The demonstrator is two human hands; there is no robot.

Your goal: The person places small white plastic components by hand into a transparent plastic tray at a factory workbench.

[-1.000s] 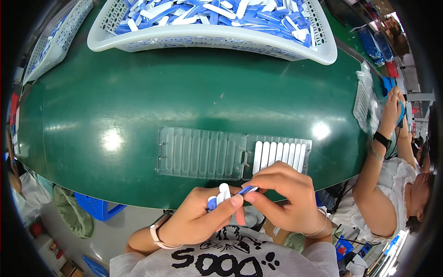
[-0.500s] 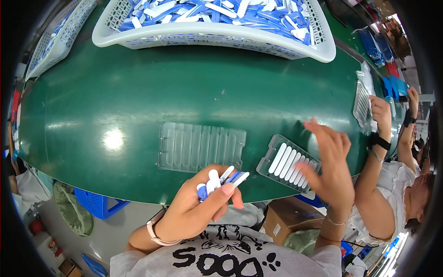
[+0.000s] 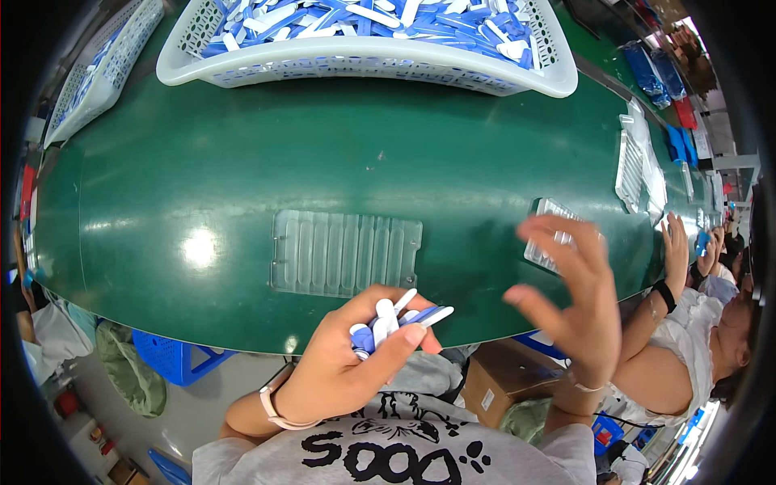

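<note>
My left hand (image 3: 347, 347) is closed round a loose bunch of small flat round-ended strips (image 3: 386, 317), blue and white, that fan out past the thumb. Just beyond it lies a clear plastic tray (image 3: 346, 255) with a row of long grooves and no strips in them. My right hand (image 3: 575, 299) hovers over the table's right side, fingers spread and holding nothing. Partly hidden behind its fingers is a smaller-looking clear tray (image 3: 540, 257) with white strips in it; how many grooves are filled cannot be seen.
A white perforated basket (image 3: 372, 61) heaped with blue and white strips stands at the far side of the green table (image 3: 202, 162). Another basket (image 3: 109, 77) is at far left. Clear trays (image 3: 630, 170) lie at far right, by a co-worker's hand (image 3: 676, 250).
The filled tray has moved right and away from me, along with my right hand. My left hand keeps its bunch and has barely shifted. The co-worker's hand has come off the far-right trays.
</note>
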